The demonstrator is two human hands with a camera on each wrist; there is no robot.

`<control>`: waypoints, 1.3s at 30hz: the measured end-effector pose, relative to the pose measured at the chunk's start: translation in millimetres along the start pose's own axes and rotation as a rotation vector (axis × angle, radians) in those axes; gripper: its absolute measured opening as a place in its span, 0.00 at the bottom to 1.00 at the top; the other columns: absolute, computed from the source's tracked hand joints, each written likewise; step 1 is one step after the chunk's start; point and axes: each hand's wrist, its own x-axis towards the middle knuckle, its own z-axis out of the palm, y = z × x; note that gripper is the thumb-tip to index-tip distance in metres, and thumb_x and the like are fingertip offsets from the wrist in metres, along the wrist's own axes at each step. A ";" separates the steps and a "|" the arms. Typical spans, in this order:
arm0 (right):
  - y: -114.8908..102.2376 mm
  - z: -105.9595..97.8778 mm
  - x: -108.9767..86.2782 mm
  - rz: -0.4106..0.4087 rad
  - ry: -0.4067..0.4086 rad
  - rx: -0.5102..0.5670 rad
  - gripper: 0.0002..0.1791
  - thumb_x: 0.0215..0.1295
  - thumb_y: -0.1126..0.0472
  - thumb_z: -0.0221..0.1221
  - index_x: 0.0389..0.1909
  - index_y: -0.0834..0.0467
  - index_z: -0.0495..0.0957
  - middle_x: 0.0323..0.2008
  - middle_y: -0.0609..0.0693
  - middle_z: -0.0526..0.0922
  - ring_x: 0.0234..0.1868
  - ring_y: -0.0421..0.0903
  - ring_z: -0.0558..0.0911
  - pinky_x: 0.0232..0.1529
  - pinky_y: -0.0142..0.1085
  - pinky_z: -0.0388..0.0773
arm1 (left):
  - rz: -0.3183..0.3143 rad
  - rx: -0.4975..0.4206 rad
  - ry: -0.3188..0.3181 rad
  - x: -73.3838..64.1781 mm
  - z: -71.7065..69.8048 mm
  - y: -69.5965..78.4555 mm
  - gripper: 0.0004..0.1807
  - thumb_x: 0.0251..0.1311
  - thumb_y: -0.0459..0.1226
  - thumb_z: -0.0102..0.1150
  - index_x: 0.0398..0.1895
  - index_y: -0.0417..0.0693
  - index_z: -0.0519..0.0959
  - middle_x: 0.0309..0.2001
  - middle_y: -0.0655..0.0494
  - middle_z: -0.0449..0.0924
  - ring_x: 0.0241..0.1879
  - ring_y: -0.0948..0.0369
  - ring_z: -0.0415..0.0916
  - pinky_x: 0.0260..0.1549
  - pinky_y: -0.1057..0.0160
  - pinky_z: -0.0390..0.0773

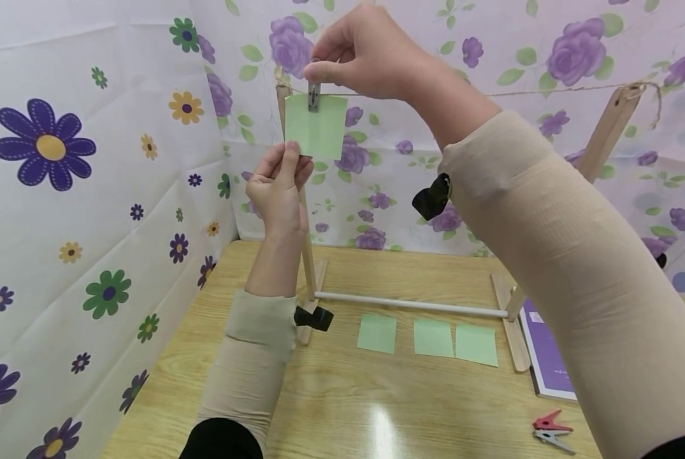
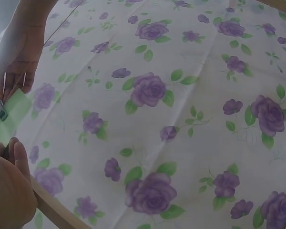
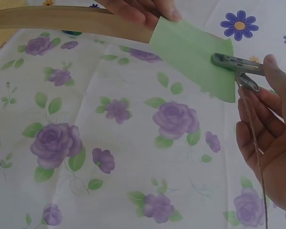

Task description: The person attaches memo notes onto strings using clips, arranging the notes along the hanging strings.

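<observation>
Up at the twine line (image 1: 526, 94), my right hand (image 1: 371, 54) pinches a grey clothespin (image 1: 314, 99) between thumb and fingers. The clothespin's tip lies over the top edge of a green paper square (image 1: 327, 131), beside the left post. Below, my left hand (image 1: 279, 188) pinches the paper's bottom edge with its thumb in front. In the right wrist view the clothespin (image 3: 236, 63) straddles the paper's edge, and the twine (image 3: 255, 138) runs off from there past my fingers. Whether the twine sits inside the clothespin's bite is hard to tell.
Three more green paper squares (image 1: 434, 338) lie on the wooden table (image 1: 342, 395). A red clothespin (image 1: 551, 421) and a grey one lie at the right front, near a purple book (image 1: 548, 357). Wooden posts (image 1: 612, 131) and a white bar (image 1: 411, 305) form the frame.
</observation>
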 end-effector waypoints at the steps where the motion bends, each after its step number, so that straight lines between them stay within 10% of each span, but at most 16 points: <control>1: 0.3 0.7 -0.3 -0.003 0.007 -0.008 0.20 0.71 0.45 0.61 0.51 0.55 0.86 0.43 0.46 0.87 0.39 0.38 0.81 0.49 0.28 0.81 | 0.001 0.003 0.000 -0.1 -0.1 -0.2 0.08 0.59 0.31 0.72 0.37 0.35 0.84 0.30 0.46 0.85 0.28 0.57 0.86 0.38 0.62 0.89; 9: 0.3 6.6 -9.8 -0.053 0.204 -0.103 0.26 0.70 0.43 0.62 0.59 0.58 0.82 0.52 0.50 0.85 0.50 0.43 0.82 0.57 0.26 0.76 | -0.009 0.046 -0.003 -2.2 -4.9 -3.6 0.10 0.59 0.32 0.72 0.40 0.33 0.84 0.31 0.45 0.85 0.29 0.57 0.86 0.40 0.61 0.89; 17: 11.8 18.2 -35.2 -0.337 0.517 -0.027 0.16 0.71 0.53 0.64 0.42 0.64 0.86 0.38 0.55 0.86 0.39 0.46 0.81 0.43 0.29 0.78 | -0.050 0.059 0.003 -8.9 -13.3 -8.8 0.16 0.58 0.32 0.73 0.45 0.31 0.81 0.35 0.42 0.86 0.32 0.56 0.87 0.41 0.61 0.89; 23: 26.8 32.3 -74.9 -0.497 0.558 0.109 0.09 0.67 0.62 0.66 0.37 0.67 0.85 0.30 0.56 0.85 0.31 0.45 0.79 0.34 0.27 0.75 | -0.055 0.183 -0.079 -20.4 -28.2 -16.0 0.14 0.60 0.36 0.73 0.44 0.36 0.83 0.38 0.44 0.87 0.35 0.56 0.87 0.44 0.59 0.88; 30: 65.6 71.3 -158.8 -0.404 0.442 0.224 0.07 0.60 0.68 0.68 0.37 0.67 0.85 0.31 0.55 0.87 0.32 0.42 0.81 0.39 0.26 0.81 | -0.072 0.628 -0.336 -52.9 -63.1 -40.8 0.11 0.64 0.40 0.70 0.42 0.42 0.84 0.37 0.50 0.87 0.37 0.56 0.85 0.43 0.62 0.88; 39: 117.5 132.8 -286.2 -0.089 0.267 0.233 0.14 0.55 0.72 0.71 0.42 0.58 0.87 0.34 0.44 0.87 0.35 0.39 0.82 0.39 0.28 0.82 | -0.392 0.994 -0.598 -99.0 -138.9 -92.3 0.20 0.66 0.49 0.66 0.53 0.46 0.84 0.47 0.56 0.85 0.48 0.56 0.81 0.51 0.60 0.84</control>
